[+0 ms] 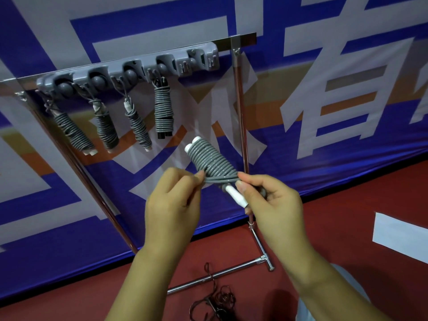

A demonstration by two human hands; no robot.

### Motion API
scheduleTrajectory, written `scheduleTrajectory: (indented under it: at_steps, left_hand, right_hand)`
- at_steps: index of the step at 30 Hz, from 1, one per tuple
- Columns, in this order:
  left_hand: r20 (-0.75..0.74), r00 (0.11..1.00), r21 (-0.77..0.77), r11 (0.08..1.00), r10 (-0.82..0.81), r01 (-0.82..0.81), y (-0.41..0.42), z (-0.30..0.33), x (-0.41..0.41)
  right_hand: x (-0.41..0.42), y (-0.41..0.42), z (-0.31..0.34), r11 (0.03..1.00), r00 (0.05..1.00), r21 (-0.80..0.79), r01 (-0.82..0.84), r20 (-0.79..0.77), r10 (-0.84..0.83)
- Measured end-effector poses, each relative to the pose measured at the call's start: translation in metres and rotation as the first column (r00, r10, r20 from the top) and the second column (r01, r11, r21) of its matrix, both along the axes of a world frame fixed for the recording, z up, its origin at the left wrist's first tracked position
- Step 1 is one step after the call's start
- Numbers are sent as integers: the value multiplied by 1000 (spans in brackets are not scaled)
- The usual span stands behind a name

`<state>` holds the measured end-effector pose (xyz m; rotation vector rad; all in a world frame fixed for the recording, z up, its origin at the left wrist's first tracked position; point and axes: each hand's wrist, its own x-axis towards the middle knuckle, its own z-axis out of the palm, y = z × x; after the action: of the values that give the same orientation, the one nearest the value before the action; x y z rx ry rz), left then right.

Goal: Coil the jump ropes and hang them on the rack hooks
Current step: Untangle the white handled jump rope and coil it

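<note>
I hold one jump rope (pixel 212 162) in front of me, below and to the right of the hanging ones. It is a grey cord wound in many tight turns around its two white handles, which lie side by side; two round white ends show at the upper left of the bundle, and one white handle end sticks out at the lower right. The last turns of the cord cross the bundle near my fingers. My left hand (pixel 172 205) pinches these loose strands between thumb and fingertips at the left side of the bundle. My right hand (pixel 269 200) has its fingers curled around the lower end, the thumb pressing on the cord just above the white tip.

On the grey hook rack (pixel 129 70) I count four coiled ropes (pixel 163 112) already hanging, each from its own hook. Three of them have white handle ends and the fourth, the rightmost, has black ends. To the right of it, the rack has hooks with nothing on them.

The rack is fixed on a chrome frame (pixel 240 107); its right post stands just behind my bundle, and its foot bar lies on the red floor (pixel 335 205) below my wrists. Behind all is a blue and white banner (pixel 324 66). Between my bundle and the free hooks the space is open. On the floor near the lower edge lies a dark tangled cord (pixel 217 300).
</note>
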<state>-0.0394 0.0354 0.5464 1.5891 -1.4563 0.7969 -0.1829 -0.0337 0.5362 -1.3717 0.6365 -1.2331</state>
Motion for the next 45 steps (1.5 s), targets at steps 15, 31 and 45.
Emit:
scheduleTrajectory:
  at_steps: [15, 31, 45]
  left_hand:
    - [-625, 705, -97, 930, -335, 355, 2, -5, -34]
    - [-924, 194, -53, 613, -330, 789, 12, 20, -5]
    - [-743, 543, -10, 818, -391, 576, 16, 23, -9]
  right_hand:
    - [2, 6, 23, 863, 908, 418, -285, 405, 104]
    - [-5, 11, 30, 907, 940, 338, -253, 309, 147]
    - [-5, 13, 38, 790, 836, 356, -499, 439, 330]
